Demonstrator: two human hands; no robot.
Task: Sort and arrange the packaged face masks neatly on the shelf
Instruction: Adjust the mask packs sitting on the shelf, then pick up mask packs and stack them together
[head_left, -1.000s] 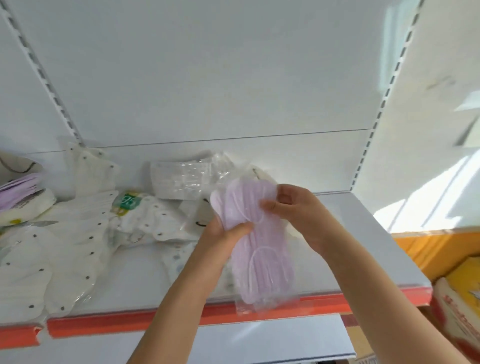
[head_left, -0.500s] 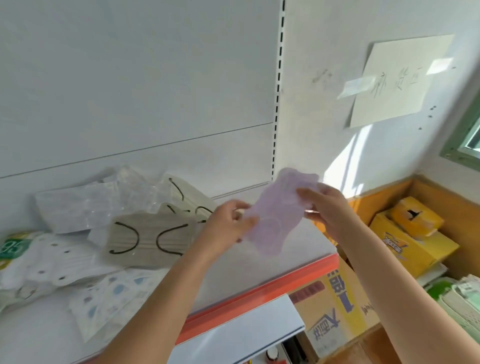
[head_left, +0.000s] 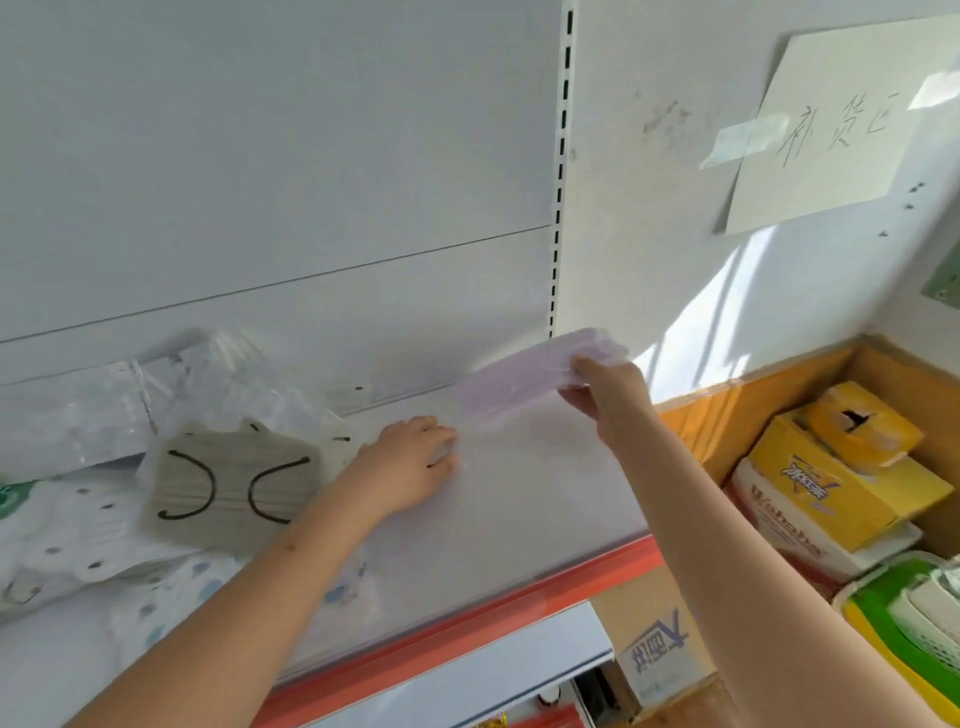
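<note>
My right hand (head_left: 608, 395) grips a clear pack of lilac face masks (head_left: 524, 376) by its right end, holding it just above the white shelf (head_left: 519, 519) near the back right corner. Flat on the shelf surface lies my left hand (head_left: 410, 467), fingers spread, holding nothing, just left of and below the lilac pack. A grey mask pack with black ear loops (head_left: 228, 480) lies to the left of that hand. White spotted mask packs (head_left: 67, 535) and clear-wrapped white packs (head_left: 130, 410) are heaped further left.
The shelf has a red front strip (head_left: 467, 618) and a slotted upright (head_left: 561, 171) at its right end. Yellow cardboard boxes (head_left: 831, 483) and a green basket (head_left: 904, 618) stand on the floor at right. A handwritten paper note (head_left: 836, 119) is taped to the wall.
My left hand let go of the lilac pack and dropped flat onto the shelf. My right hand carried the pack right and back, toward the shelf's corner. The view turned right.
</note>
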